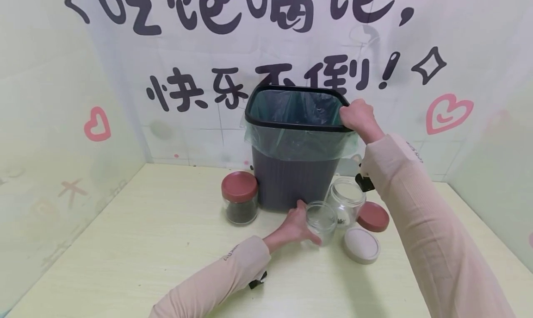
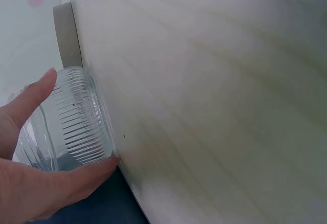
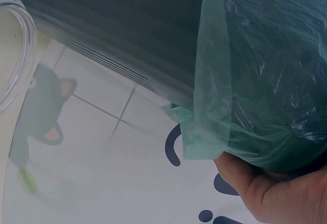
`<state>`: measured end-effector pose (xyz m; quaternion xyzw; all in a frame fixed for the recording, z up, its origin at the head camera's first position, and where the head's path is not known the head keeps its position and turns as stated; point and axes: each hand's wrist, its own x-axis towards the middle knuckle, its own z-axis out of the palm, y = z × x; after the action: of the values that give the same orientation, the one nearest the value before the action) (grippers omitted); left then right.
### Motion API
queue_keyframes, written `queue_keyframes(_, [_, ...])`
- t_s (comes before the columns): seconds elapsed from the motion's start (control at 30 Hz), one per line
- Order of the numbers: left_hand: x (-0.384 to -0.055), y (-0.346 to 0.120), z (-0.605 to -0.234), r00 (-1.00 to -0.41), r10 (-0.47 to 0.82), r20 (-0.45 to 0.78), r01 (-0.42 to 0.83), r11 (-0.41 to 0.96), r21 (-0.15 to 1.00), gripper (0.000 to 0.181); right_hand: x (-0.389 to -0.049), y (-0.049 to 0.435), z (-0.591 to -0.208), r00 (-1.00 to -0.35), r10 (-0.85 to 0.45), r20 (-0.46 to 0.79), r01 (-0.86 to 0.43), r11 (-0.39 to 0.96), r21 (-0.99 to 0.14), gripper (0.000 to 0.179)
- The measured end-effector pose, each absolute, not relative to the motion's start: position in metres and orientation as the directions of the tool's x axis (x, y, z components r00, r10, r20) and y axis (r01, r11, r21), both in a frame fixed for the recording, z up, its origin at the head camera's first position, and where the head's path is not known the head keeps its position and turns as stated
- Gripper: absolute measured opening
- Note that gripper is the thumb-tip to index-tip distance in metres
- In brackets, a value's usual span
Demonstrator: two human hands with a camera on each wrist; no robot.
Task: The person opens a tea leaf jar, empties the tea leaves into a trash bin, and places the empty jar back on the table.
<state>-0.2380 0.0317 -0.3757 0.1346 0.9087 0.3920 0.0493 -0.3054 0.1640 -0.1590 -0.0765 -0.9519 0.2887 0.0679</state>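
A dark trash bin (image 1: 291, 179), lined with a green plastic bag (image 1: 287, 144), is upright at the back of the table. My right hand (image 1: 359, 119) grips its black rim at the right corner; in the right wrist view the thumb (image 3: 235, 175) lies against the bag. Low in front of the bin, my left hand (image 1: 294, 224) holds a small clear jar (image 1: 324, 218) between thumb and fingers. The left wrist view shows the ribbed side of this clear jar (image 2: 82, 116) close to the table surface. The jar has no lid on it.
Left of the bin stands a jar with a red lid (image 1: 239, 193) and dark contents. A larger open clear jar (image 1: 346, 197) is right of the small one. A loose red lid (image 1: 373, 217) and a whitish lid (image 1: 361, 245) lie nearby. A printed wall (image 1: 195, 137) closes the back.
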Motion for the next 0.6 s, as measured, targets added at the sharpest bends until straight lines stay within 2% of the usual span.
queue_keyframes(0.1, [-0.238,0.033,-0.375,-0.960,0.278,0.039,0.224,0.671,0.707,0.092,-0.305,0.165,-0.158,-0.978,0.192,0.079,0.115,0.816,-0.566,0.047])
queue_keyframes(0.3, [-0.237,0.034,-0.375,-0.960,0.276,0.040,0.231,0.710,0.665,0.097,-0.307,0.165,-0.158,-0.977,0.198,0.075,0.122,0.817,-0.564,0.056])
queue_keyframes(0.47, [-0.238,0.032,-0.375,-0.952,0.305,0.015,0.231,0.686,0.690,0.095,-0.305,0.169,-0.157,-0.983,0.162,0.091,0.085,0.826,-0.557,0.063])
queue_keyframes(0.6, [-0.239,0.025,-0.373,-0.937,0.350,-0.001,0.247,0.666,0.704,0.086,-0.299,0.178,-0.158,-0.984,0.130,0.119,0.034,0.802,-0.596,0.063])
